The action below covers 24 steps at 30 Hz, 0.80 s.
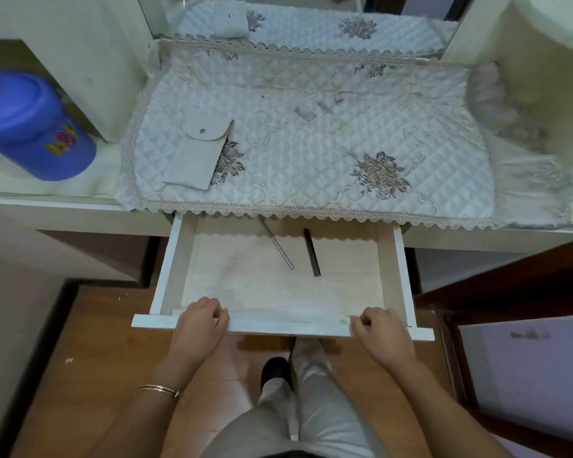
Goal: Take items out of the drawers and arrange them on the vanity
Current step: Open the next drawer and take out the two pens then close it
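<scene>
L hand (201, 320), R hand (382, 333) gripping open drawer (288, 326) front

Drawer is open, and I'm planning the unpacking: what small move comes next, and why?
Probably lift the right hand off the drawer front toward the dark stick: it and the left hand both grip the front, while stick and metal rod lie loose inside.
</scene>
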Available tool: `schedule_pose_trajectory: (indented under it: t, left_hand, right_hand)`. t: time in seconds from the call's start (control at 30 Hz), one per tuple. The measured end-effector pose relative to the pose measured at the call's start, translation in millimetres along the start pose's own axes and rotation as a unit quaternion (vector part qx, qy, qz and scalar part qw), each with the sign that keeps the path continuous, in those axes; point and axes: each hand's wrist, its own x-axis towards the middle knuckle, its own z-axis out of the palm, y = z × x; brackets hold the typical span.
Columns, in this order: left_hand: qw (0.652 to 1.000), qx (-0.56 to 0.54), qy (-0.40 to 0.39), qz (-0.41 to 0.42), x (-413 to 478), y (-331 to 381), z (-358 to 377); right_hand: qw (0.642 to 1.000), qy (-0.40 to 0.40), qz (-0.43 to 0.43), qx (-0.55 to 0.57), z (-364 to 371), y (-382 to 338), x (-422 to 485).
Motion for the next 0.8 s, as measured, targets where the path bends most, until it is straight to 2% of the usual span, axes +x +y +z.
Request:
schedule_pose_trajectory:
  t: [0.17, 0.4, 0.57, 0.63, 0.73, 0.8]
  left_hand:
    - [0.999, 0.009, -0.038, -0.021, -22, -11, 7]
    - [0.994, 0.066, -0.085, -0.031, -32, -15, 16]
    - [0.984, 0.089, -0.144, -0.059, -11, -2, 16]
    - [0.986, 0.032, -0.146, -0.08, 4, 11, 21]
    - [0.977, -0.097, -0.108, -0.157, 36, 32, 31]
    - [0.969, -0.128, -0.09, -0.192, 59, 38, 39]
  right_hand:
    - [0.999, -0.033, 0.021, -0.005, 12, 8, -20]
    - [0.999, -0.041, 0.031, -0.009, 26, 16, -36]
    - [0.993, -0.105, 0.056, 0.005, 22, 8, -13]
    - [0.99, -0.125, 0.057, 0.025, 23, -4, 2]
    - [0.986, -0.138, 0.038, 0.085, 33, -31, 34]
    - [0.982, -0.141, 0.042, 0.117, 40, -51, 58]
